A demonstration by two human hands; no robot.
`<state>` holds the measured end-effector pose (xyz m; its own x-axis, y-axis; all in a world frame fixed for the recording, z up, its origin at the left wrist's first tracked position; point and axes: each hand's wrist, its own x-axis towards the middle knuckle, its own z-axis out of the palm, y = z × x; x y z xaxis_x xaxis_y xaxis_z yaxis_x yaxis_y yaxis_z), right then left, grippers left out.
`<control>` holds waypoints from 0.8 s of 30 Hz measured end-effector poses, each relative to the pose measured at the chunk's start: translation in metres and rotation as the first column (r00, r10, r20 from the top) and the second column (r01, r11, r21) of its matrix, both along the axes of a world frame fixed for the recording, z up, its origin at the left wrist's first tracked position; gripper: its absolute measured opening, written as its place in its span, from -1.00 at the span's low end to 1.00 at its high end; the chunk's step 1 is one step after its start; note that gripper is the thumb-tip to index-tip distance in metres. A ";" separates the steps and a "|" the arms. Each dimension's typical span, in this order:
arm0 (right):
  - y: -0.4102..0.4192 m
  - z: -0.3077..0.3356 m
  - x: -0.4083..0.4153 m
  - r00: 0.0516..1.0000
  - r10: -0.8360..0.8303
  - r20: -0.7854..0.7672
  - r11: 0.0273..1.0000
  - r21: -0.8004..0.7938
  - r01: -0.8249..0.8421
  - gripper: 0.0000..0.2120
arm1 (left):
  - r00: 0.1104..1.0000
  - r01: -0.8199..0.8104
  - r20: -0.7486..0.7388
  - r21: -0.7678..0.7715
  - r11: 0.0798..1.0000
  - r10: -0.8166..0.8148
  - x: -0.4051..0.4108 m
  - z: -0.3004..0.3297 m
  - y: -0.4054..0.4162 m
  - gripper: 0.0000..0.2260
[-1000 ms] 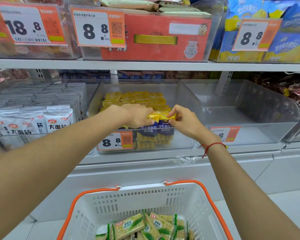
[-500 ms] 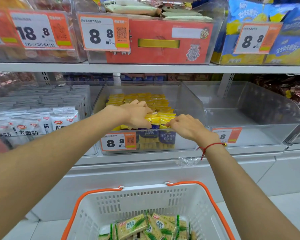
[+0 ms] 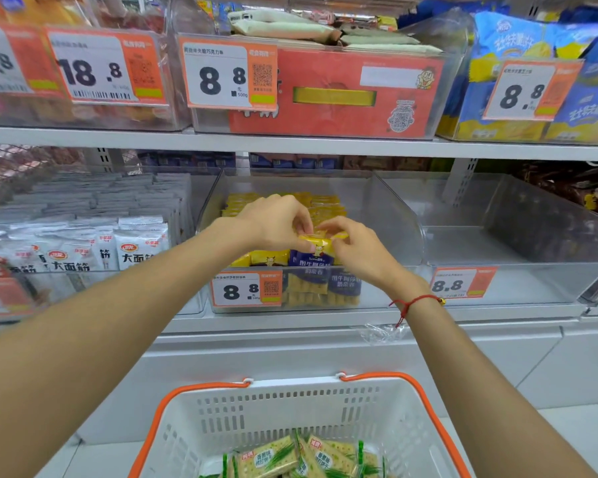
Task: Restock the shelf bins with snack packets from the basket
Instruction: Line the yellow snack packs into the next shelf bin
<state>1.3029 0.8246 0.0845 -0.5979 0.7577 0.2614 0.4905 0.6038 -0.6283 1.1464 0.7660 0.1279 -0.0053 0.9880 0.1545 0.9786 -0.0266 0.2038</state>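
While both hands pinch it, yellow packet above "8.8" tag.

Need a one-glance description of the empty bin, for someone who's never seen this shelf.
Find the lower shelf, under the red-fronted bin. The empty bin sits just right of the yellow-packet bin where both hands meet. It's the only clear bin holding nothing.
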 end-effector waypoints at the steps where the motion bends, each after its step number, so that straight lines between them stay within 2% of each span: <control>1: 0.001 0.001 0.000 1.000 -0.007 0.023 1.000 -0.004 0.007 -0.64 | 1.000 0.005 -0.026 0.005 1.000 -0.005 0.001 -0.002 0.001 -0.73; 3: -0.001 0.005 0.000 0.992 -0.004 0.124 1.000 -0.006 0.005 -0.60 | 0.998 0.017 -0.055 -0.001 1.000 -0.017 0.000 -0.002 0.001 -0.73; 5: -0.002 0.006 0.001 0.987 0.007 0.161 1.000 -0.004 -0.007 -0.58 | 0.999 0.007 -0.035 -0.012 1.000 -0.007 -0.005 0.005 -0.006 -0.76; 8: 0.000 0.002 0.002 1.000 -0.005 0.031 0.998 -0.063 0.007 -0.59 | 0.997 -0.046 0.055 -0.012 0.999 0.047 -0.022 0.022 -0.024 -0.82; 10: 0.003 -0.001 0.000 1.000 -0.017 -0.018 0.999 -0.029 0.016 -0.65 | 0.995 -0.087 0.054 0.003 0.996 0.087 -0.031 0.027 -0.032 -0.86; 12: 0.006 0.001 -0.004 0.998 0.002 0.069 0.999 0.046 -0.006 -0.71 | 0.993 -0.121 0.003 0.001 0.993 0.121 -0.033 0.021 -0.034 -0.85; 16: 0.012 0.011 -0.016 0.928 0.013 0.373 0.994 0.095 -0.052 -0.69 | 0.982 -0.165 -0.098 -0.008 0.986 0.163 -0.031 -0.002 -0.026 -0.81; 20: 0.011 0.018 -0.017 0.884 0.082 0.461 0.986 0.091 -0.139 -0.64 | 0.976 -0.151 -0.172 -0.105 0.983 0.132 -0.035 0.006 -0.026 -0.76; 24: 0.008 0.030 -0.009 0.888 0.011 0.460 0.961 0.242 -0.137 -0.68 | 0.967 -0.091 -0.242 -0.013 0.996 0.086 -0.035 0.014 -0.031 -0.69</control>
<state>1.2941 0.8322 0.1140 -0.7498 0.6485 0.1310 0.6286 0.7601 -0.1650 1.1118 0.7350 0.1417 -0.0584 0.9886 0.1387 0.9972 0.0643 -0.0386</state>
